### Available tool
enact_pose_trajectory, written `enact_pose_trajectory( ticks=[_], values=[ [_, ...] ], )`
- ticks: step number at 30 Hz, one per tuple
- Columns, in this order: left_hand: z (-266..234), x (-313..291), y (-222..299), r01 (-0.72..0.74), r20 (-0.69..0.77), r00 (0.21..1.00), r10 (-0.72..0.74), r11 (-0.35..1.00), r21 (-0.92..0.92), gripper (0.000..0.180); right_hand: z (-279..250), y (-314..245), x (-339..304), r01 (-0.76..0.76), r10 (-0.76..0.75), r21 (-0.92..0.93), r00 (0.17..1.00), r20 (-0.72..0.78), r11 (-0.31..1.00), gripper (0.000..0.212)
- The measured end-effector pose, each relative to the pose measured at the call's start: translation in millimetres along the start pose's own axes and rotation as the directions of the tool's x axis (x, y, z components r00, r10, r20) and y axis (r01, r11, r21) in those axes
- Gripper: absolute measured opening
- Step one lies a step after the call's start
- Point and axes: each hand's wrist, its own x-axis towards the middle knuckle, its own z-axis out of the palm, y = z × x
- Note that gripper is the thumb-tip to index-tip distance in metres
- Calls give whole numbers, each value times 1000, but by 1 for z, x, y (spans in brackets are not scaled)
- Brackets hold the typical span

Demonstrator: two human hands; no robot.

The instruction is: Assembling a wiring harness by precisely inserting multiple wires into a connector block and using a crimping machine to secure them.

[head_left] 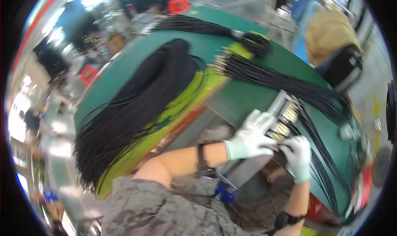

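Black cables [136, 112] mostly lie unworked in bundles on the green bench [231, 99]; left hand [252, 136] and right hand [298, 155], both gloved, press a few into the metal fixture [285, 112].

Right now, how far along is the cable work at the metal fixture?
Looks early to midway. Done: some black cables already run from the metal fixture across the green table. In hand: the left hand and right hand, both gloved, work at the fixture; motion blur hides their fingers. Left: a big bundle of cables and a smaller one lie untouched.
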Motion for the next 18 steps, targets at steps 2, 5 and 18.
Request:
enact_pose_trajectory(
  ticks=[2,5,18],
  values=[
    [12,4,-1,24,7,1000,-24,999,27,34,-8,-5,4,-76,71,-76,995,-69,994,9],
    [12,3,-4,-22,-51,998,22,1000,1,29,1,14,10,-100,92,-137,993,-68,986,9],
    [-12,7,-22,81,-280,948,-154,964,-254,12,19,-16,25,38,-33,123,998,-48,992,15]
  ],
)
